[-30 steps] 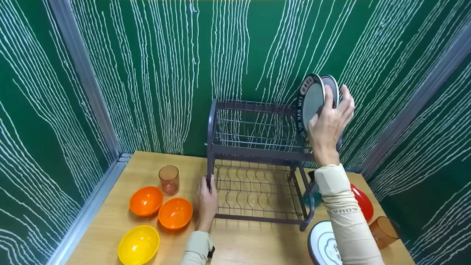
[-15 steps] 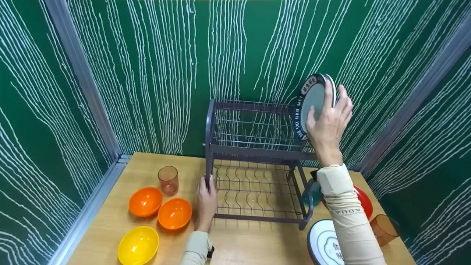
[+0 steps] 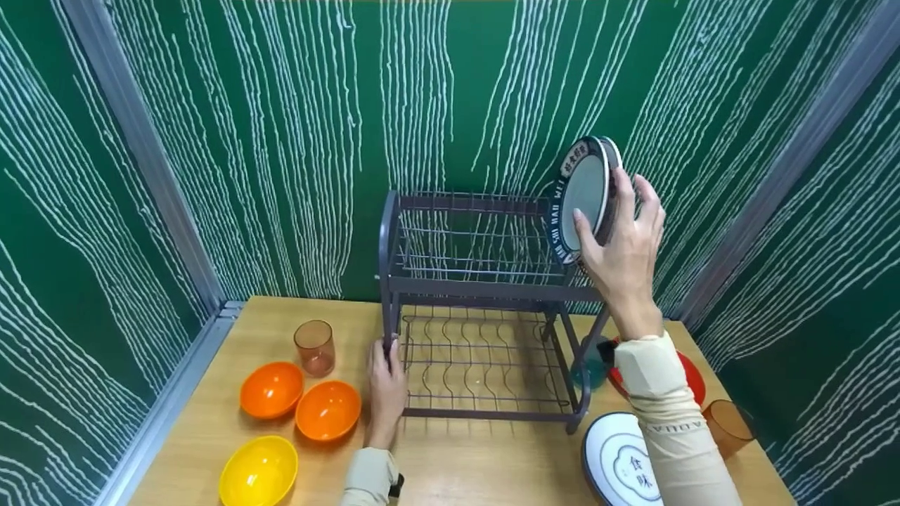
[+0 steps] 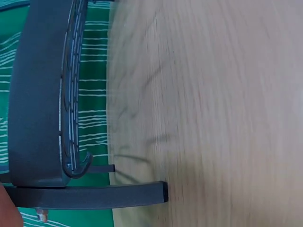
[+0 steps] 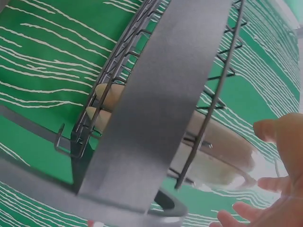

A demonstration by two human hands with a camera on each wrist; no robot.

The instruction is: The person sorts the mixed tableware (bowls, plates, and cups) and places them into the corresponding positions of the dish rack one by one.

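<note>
Two dark-rimmed plates stand tilted, side by side, at the right end of the upper tier of a dark metal dish rack. My right hand is beside them with thumb and fingers spread; in the head view the thumb overlaps the front plate's face. From the right wrist view, the thumb is apart from the plates and the fingertips are right at an edge. Low on the rack's left upright, my left hand grips the frame. Only a sliver of that hand shows in the left wrist view, beside the rack.
Two orange bowls, a yellow bowl and an amber cup stand left of the rack. On the right are a white patterned plate, a red dish, a teal item and another amber cup.
My right hand has drawn back slightly right of the plates, its fingers now off the front plate's rim. The plates' tops have shifted slightly. My left hand keeps its grip on the rack.
</note>
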